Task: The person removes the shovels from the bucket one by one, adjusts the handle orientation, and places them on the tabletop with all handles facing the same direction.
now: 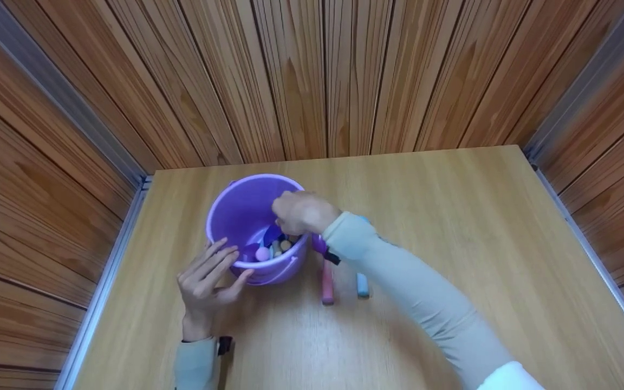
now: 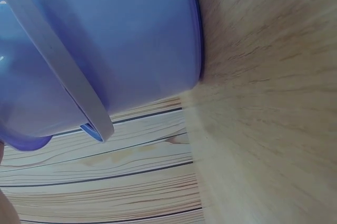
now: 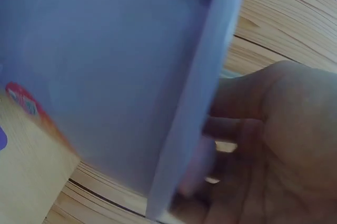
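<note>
A purple bucket (image 1: pixel 268 275) stands upright at the left of the table, with several small toy pieces inside. Among them are a round pink-lilac end (image 1: pixel 262 254), a dark blue piece (image 1: pixel 272 234) and a tan end (image 1: pixel 286 245). My left hand (image 1: pixel 203 286) rests on the bucket's near-left rim, fingers fairly straight and thumb outside. Over the far-right rim reaches my right hand (image 1: pixel 302 212), its fingers curled. In the right wrist view these fingers hold a blurred pinkish piece (image 3: pixel 199 166) beside the bucket wall; its kind is unclear.
Right of the bucket lie a pink-handled toy (image 1: pixel 327 284) with a purple part and a light blue handle (image 1: pixel 362 285), both partly under the right forearm. The bucket's handle (image 2: pixel 79 87) hangs against its side. Wood-panelled walls (image 1: pixel 306 81) bound the table (image 1: pixel 453 216).
</note>
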Demonstrator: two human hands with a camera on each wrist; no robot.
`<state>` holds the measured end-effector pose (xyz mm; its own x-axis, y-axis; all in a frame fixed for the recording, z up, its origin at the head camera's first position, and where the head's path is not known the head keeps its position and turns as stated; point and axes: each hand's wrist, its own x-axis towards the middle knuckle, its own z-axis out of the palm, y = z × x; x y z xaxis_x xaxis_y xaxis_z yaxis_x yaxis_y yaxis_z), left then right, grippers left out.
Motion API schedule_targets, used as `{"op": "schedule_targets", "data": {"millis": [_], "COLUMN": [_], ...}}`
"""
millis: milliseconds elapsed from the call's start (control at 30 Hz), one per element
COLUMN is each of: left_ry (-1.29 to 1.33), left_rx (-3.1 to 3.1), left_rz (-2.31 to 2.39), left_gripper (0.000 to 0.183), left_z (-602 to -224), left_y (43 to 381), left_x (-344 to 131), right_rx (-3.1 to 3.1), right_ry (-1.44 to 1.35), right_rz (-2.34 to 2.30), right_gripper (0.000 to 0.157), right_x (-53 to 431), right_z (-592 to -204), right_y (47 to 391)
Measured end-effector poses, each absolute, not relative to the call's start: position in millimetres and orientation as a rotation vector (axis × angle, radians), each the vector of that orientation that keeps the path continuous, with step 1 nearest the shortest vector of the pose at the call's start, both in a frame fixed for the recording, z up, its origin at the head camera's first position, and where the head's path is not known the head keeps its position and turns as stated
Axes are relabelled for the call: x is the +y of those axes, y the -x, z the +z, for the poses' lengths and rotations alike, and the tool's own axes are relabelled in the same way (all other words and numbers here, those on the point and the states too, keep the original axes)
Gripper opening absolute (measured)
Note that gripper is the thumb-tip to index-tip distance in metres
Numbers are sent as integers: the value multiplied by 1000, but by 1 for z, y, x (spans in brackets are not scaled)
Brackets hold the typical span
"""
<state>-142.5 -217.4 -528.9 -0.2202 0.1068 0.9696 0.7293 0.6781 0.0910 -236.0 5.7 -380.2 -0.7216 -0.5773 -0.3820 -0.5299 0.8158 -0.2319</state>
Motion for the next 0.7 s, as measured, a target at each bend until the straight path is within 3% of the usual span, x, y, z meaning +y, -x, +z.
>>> {"op": "schedule_targets", "data": {"millis": [167, 400, 700], "left_ry": [678, 698, 701], "left_rx": [-1715, -1703, -1696], "left_rz": [-676, -680, -698], "left_gripper": [48, 47, 46], "left_z": [-529, -527, -526], "left_y": [142, 143, 143], "left_x": [-217, -216, -217], "right_rx": [2527, 2517, 2541], "right_ry": [748, 612, 536], "right_rz": [176, 361, 311], "right_gripper": [18, 21, 37], "right_x": [-22, -42, -50], "right_z": [-390, -403, -401], "right_y": [238, 241, 241]}}
